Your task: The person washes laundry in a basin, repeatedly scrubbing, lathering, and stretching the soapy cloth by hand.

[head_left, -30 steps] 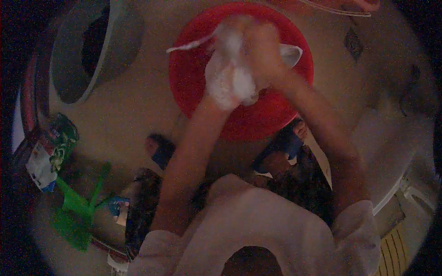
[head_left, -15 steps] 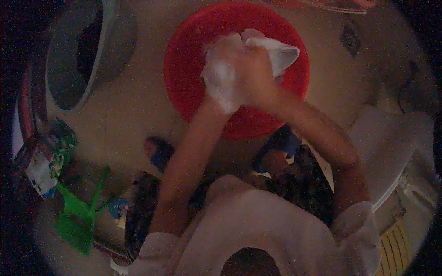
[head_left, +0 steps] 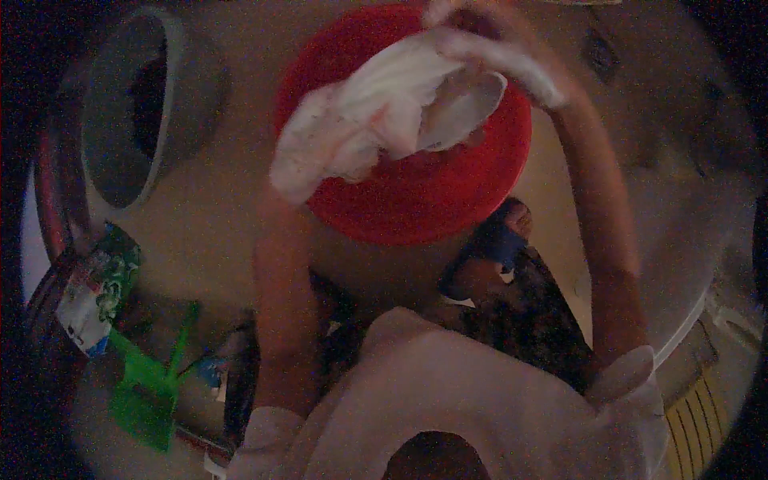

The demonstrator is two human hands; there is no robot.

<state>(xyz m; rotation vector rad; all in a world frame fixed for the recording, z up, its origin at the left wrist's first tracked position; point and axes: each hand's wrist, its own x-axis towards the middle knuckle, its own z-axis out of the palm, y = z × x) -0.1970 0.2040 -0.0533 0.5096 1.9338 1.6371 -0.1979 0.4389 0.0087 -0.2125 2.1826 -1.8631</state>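
A wet white cloth [head_left: 392, 84] is stretched between my hands over a red basin [head_left: 432, 212]. Its lower right part hangs in a rounded, rim-like fold. My left hand [head_left: 308, 152], coated in white suds, is closed on the cloth at the basin's left side. At the far right rim my right hand [head_left: 488, 40], also soapy up to the wrist, grips the cloth's other end. Motion and dim light blur the fingers of both hands.
A grey tub [head_left: 164, 120] with something dark inside stands at the far left. Near left lie a green plastic dustpan-like piece [head_left: 148, 392] and a green-and-white packet [head_left: 100, 292]. A dark drain-like patch [head_left: 600, 56] marks the floor at far right. My sandalled foot [head_left: 488, 248] is close to the basin.
My hands were together over the basin, bunching the soapy cloth. Now they are apart, the left moved leftward, the right up and to the right, with the cloth spread between them.
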